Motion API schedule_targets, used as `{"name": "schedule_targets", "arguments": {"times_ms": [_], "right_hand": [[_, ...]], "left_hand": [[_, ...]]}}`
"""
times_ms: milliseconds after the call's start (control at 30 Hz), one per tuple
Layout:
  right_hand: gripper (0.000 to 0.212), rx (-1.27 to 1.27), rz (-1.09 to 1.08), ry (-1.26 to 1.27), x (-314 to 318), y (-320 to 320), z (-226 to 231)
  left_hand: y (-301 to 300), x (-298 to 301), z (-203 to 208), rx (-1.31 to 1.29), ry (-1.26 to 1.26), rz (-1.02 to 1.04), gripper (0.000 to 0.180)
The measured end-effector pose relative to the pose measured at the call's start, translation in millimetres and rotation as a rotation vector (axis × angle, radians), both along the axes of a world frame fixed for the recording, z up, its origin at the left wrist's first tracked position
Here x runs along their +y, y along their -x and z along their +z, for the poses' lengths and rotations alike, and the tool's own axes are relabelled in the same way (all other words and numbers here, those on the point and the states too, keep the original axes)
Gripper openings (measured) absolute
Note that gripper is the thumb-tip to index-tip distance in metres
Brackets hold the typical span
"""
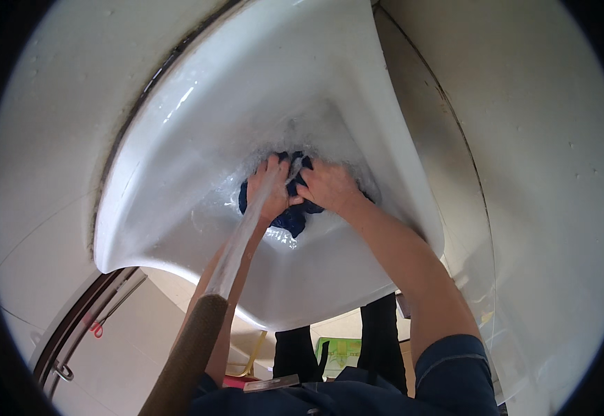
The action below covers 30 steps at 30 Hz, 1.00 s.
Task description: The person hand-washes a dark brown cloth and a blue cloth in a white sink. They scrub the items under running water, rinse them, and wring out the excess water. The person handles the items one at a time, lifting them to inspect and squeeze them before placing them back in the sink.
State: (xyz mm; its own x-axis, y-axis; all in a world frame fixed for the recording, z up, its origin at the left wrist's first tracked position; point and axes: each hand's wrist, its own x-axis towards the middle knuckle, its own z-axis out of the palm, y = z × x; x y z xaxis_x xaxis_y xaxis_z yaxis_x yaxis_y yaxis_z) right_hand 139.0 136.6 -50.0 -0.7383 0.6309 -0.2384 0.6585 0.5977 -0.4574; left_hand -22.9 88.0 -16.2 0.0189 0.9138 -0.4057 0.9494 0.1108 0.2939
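Observation:
A dark blue wet cloth [289, 220] lies bunched at the bottom of a white corner sink [267, 76]. My left hand [267, 194] presses on its left part, fingers curled into the folds. From the right, my right hand [331, 184] grips the cloth, its thumb side facing the left hand. Splashing water hides some fingertips. A clear stream of water [236, 253] runs from a brownish tube-like spout [194, 340] at the lower left and passes over my left hand onto the cloth.
Light walls [551, 173] close in on both sides of the sink. At lower left, a metal rail [118, 305] carries a small red item [96, 329]. Below the front rim are my dark trouser legs [382, 340] and a green flat object [341, 352] on the floor.

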Motion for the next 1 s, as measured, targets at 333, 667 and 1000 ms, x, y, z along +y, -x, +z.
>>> {"name": "schedule_targets", "arguments": {"times_ms": [333,667,1000], "right_hand": [[0.03,0.006,-0.51,0.348,48,8,11],[0.028,-0.122,0.16,0.14,-53,-29,59],[0.021,0.099,-0.047,0.151,2,14,12]], "left_hand": [[26,-47,5,-0.411,-0.058,0.39,0.067],[-45,-96,11,0.145,-0.161,0.029,0.088],[3,-29,-21,0.092,-0.234,-0.047,0.052]]}}
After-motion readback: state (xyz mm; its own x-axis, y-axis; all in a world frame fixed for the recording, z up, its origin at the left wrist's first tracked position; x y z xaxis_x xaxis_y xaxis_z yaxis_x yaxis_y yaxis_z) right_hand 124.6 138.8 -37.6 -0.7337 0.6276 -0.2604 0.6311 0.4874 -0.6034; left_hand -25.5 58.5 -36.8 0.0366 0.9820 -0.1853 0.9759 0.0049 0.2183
